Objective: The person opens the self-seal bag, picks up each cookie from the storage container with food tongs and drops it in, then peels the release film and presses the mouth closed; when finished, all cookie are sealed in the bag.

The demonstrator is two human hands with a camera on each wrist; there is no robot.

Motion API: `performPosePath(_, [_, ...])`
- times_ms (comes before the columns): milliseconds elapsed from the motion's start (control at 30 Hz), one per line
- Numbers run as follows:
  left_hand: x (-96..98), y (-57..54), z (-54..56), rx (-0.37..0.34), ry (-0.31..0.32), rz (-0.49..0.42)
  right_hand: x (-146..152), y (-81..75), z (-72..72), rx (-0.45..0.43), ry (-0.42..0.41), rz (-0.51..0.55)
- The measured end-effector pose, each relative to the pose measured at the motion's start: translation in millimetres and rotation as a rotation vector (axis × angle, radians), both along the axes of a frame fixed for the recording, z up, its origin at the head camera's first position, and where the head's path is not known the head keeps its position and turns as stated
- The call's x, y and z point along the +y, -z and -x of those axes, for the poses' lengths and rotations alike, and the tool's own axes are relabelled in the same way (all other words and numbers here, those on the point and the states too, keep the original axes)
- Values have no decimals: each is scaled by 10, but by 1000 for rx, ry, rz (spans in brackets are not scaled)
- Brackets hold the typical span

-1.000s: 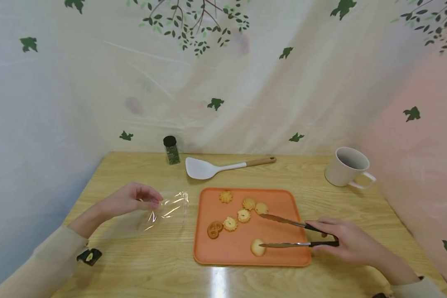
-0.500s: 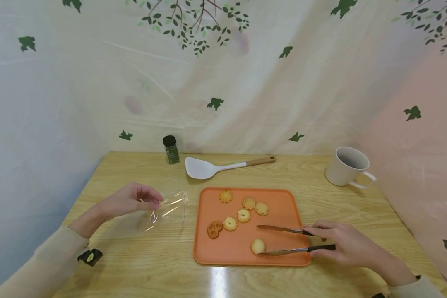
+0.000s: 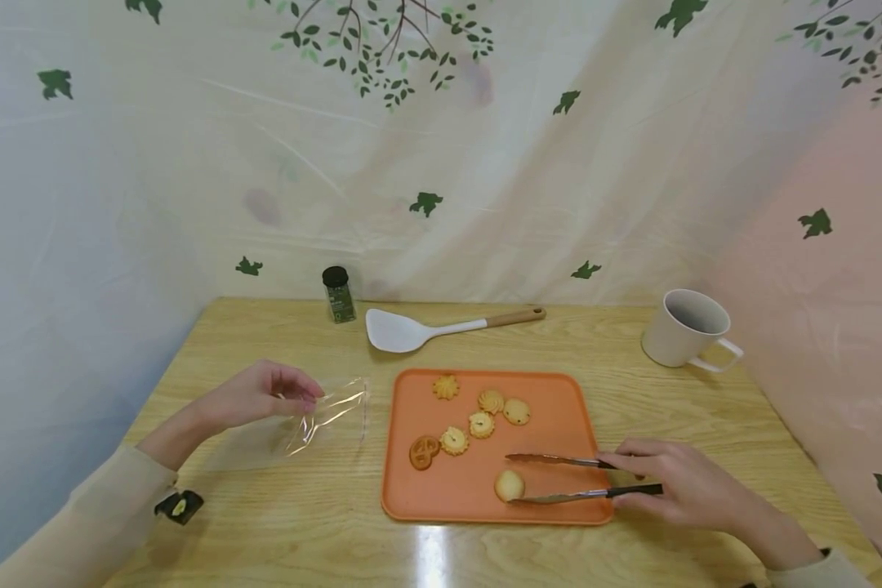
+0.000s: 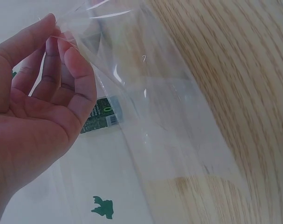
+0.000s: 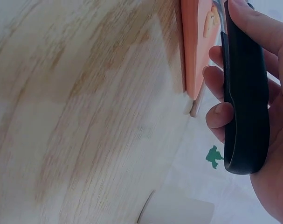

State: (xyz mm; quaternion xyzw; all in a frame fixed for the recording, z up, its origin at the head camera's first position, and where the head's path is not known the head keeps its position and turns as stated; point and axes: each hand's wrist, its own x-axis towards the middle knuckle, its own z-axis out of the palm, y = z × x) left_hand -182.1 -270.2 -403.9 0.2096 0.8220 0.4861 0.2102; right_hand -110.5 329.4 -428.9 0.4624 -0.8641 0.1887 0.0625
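My left hand (image 3: pixel 268 396) pinches the edge of a clear plastic bag (image 3: pixel 334 420) between thumb and fingers, left of the orange tray (image 3: pixel 412 502). In the left wrist view the see-through bag (image 4: pixel 160 107) hangs from the fingertips. My right hand (image 3: pixel 694 482) grips a pair of tongs (image 3: pixel 569 496) by their black handles (image 5: pixel 246 93). The tongs' two arms are spread over the tray's right half. A plain round cookie (image 3: pixel 510 485) lies on the tray, with the lower arm's tip at its near edge and the upper arm beyond it.
Several other cookies (image 3: pixel 454 441) and a pretzel-shaped one (image 3: pixel 423 452) lie on the tray. Behind it are a white spatula (image 3: pixel 400 331) with a wooden handle and a black-capped spice jar (image 3: pixel 340 296). A pale mug (image 3: pixel 683 328) stands at the back right.
The tongs have shifted toward me; the upper arm has come away from the back cookie and the lower arm from across the round cookie to its near edge. The left hand stays put.
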Motion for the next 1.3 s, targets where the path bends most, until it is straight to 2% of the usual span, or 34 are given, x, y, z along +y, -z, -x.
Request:
performPosePath(233, [-3, 7, -8, 4, 3, -10, 2, 5, -5, -3, 2, -11])
performPosePath(600, [-3, 20, -17, 7, 11, -10, -34, 6, -28, -51, 39, -112])
performPosePath(800, [-2, 18, 0, 22, 20, 8, -60, 26, -16, -92, 11, -75])
performPosePath(933, [4, -2, 9, 21, 17, 24, -68, 13, -3, -61, 8, -67])
performPosePath(1300, [22, -3, -2, -1, 26, -7, -69, 4, -1, -92, -20, -19])
